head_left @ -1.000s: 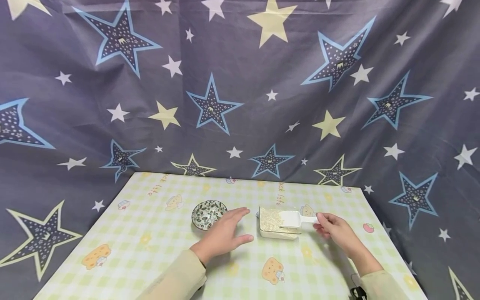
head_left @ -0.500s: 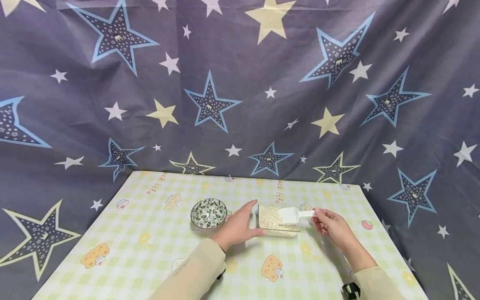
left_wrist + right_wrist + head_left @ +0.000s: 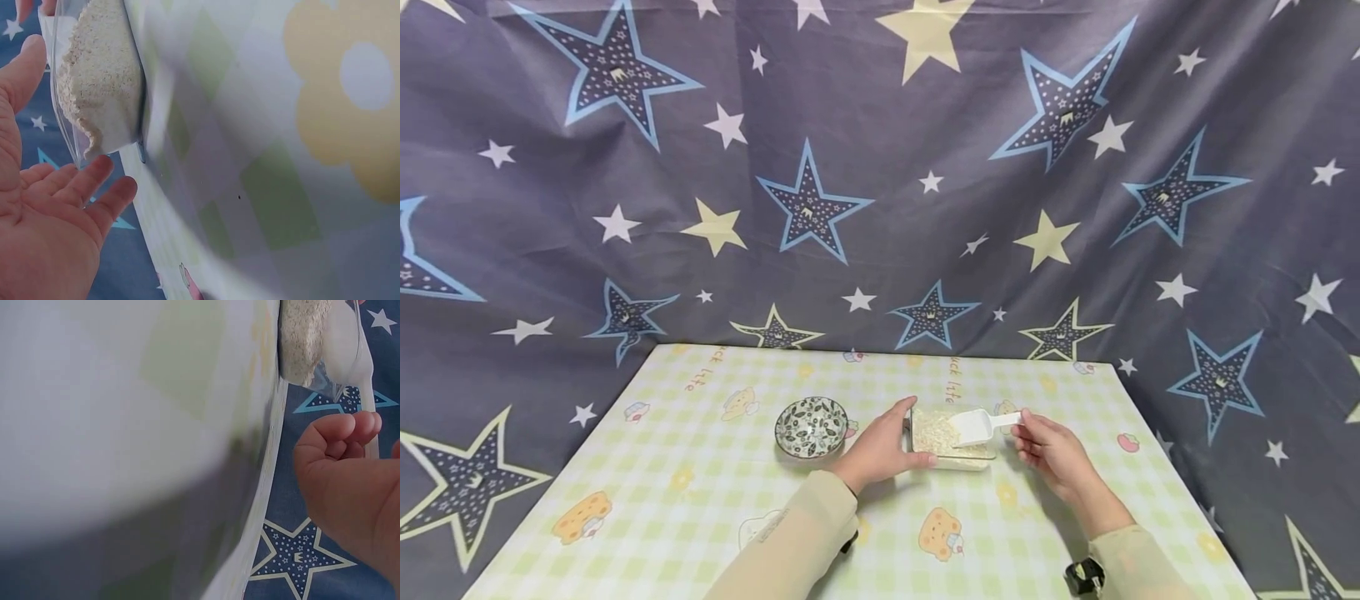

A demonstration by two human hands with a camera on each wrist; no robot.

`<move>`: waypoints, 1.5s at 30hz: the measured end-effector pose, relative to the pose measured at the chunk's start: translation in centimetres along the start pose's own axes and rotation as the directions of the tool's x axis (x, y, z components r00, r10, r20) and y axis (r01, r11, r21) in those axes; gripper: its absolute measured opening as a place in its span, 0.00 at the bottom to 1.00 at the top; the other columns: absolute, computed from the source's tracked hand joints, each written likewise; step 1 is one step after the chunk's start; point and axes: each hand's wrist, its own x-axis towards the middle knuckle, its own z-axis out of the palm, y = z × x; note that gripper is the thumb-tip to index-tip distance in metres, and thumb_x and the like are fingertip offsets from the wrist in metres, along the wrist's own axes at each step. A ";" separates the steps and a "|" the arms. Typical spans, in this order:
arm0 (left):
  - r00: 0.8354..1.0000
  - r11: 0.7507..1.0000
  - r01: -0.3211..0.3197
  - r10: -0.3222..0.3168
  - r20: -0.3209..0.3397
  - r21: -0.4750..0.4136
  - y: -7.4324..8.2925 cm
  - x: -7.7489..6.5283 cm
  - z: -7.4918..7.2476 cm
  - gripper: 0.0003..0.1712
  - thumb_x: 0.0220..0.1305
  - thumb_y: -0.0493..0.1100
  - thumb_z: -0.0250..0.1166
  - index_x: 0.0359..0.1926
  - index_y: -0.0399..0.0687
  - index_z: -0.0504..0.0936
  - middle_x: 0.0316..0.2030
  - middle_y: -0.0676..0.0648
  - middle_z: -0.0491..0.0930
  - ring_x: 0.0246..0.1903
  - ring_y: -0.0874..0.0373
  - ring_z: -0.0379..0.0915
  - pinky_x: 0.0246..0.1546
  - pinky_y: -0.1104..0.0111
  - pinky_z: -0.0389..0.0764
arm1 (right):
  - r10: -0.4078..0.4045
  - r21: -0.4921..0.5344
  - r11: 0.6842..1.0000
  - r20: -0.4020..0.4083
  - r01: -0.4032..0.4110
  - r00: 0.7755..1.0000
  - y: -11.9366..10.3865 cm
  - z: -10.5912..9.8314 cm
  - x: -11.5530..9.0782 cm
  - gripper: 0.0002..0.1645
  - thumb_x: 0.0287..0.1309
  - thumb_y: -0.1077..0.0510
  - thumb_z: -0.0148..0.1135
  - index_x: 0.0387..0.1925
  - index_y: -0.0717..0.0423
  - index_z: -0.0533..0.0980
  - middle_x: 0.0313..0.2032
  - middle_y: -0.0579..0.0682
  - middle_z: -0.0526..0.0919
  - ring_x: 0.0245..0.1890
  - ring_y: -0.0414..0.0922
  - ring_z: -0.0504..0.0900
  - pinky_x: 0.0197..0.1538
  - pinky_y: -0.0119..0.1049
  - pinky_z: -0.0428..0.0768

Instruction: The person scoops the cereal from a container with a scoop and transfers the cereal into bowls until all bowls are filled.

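A clear rectangular container (image 3: 955, 464) holds pale, flaky grain (image 3: 934, 429). My right hand (image 3: 1054, 454) grips the handle of a white scoop (image 3: 976, 427), whose mouth lies in the grain at the container's right side. In the right wrist view, curled fingers (image 3: 340, 428) hold that handle. At the container's left end is my left hand (image 3: 880, 450), thumb by the near corner and forefinger by the far one. The left wrist view shows its fingers (image 3: 94, 181) fairly straight at the container's end wall; firm contact cannot be made out.
A round bowl (image 3: 811, 427) with a dark leaf pattern stands left of the container, behind my left forearm. Both stand on a table (image 3: 662, 500) with a green checked cover. A dark star-patterned curtain (image 3: 850, 167) hangs behind and beside the table.
My left hand has moved right, from in front of the bowl to the container's left end. The scoop has turned slightly, its handle now angled further back. The head view has shifted a little.
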 end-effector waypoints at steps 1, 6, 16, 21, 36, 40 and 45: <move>1.000 1.000 0.000 0.000 0.002 -0.005 0.0 0.0 0.0 0.64 0.61 0.63 0.79 0.85 0.44 0.53 0.72 0.36 0.76 0.71 0.40 0.75 0.75 0.47 0.75 | 0.004 0.007 1.000 0.002 -0.004 1.000 0.1 0.1 0.1 0.17 0.83 0.43 0.53 0.47 0.51 0.75 0.33 0.38 0.84 0.32 0.34 0.79 0.37 0.25 0.83; 1.000 0.999 0.012 -0.013 -0.012 -0.048 -0.5 0.1 0.1 0.63 0.62 0.61 0.79 0.85 0.44 0.53 0.69 0.35 0.78 0.70 0.39 0.76 0.73 0.45 0.76 | -0.009 0.033 0.999 0.035 0.007 0.999 0.1 0.7 0.6 0.17 0.82 0.40 0.52 0.47 0.48 0.75 0.32 0.40 0.82 0.32 0.36 0.77 0.37 0.26 0.80; 1.000 0.999 -0.013 0.013 0.004 -0.049 -0.7 0.6 0.1 0.64 0.59 0.58 0.81 0.85 0.43 0.54 0.71 0.32 0.76 0.70 0.38 0.76 0.73 0.45 0.77 | -0.020 0.003 1.000 -0.042 0.020 0.999 0.2 1.6 0.3 0.24 0.84 0.41 0.49 0.59 0.54 0.78 0.31 0.39 0.82 0.31 0.35 0.77 0.36 0.25 0.79; 1.000 0.999 0.005 -0.004 0.005 -0.045 -0.7 0.7 -0.4 0.65 0.57 0.56 0.83 0.84 0.44 0.55 0.70 0.33 0.77 0.69 0.37 0.76 0.72 0.45 0.77 | -0.037 -0.014 0.999 -0.040 0.036 0.999 0.0 1.7 0.0 0.30 0.84 0.39 0.48 0.65 0.58 0.74 0.33 0.38 0.82 0.32 0.35 0.77 0.36 0.25 0.79; 1.000 0.997 0.006 -0.005 0.010 -0.071 -0.8 1.2 -0.3 0.65 0.55 0.55 0.85 0.84 0.48 0.57 0.79 0.42 0.69 0.72 0.41 0.74 0.73 0.46 0.76 | -0.092 -0.119 0.990 -0.110 0.079 0.990 -0.5 2.2 -0.2 0.28 0.85 0.46 0.50 0.64 0.66 0.75 0.30 0.38 0.82 0.29 0.35 0.76 0.34 0.26 0.78; 1.000 0.997 0.010 -0.008 0.017 -0.076 -0.9 1.3 -0.3 0.65 0.55 0.55 0.85 0.85 0.48 0.56 0.80 0.44 0.67 0.73 0.42 0.73 0.73 0.46 0.77 | -0.100 -0.129 0.988 -0.116 0.085 0.988 -0.6 2.4 -0.4 0.27 0.85 0.49 0.50 0.64 0.69 0.75 0.29 0.39 0.83 0.28 0.35 0.77 0.33 0.26 0.77; 1.000 0.997 -0.001 0.002 0.017 -0.074 -0.8 1.2 -0.3 0.65 0.54 0.55 0.85 0.84 0.46 0.57 0.80 0.44 0.67 0.73 0.43 0.74 0.75 0.46 0.75 | -0.095 -0.138 0.987 -0.115 0.079 0.989 -0.4 2.5 -0.3 0.25 0.84 0.51 0.51 0.62 0.69 0.76 0.29 0.40 0.84 0.28 0.36 0.77 0.33 0.27 0.77</move>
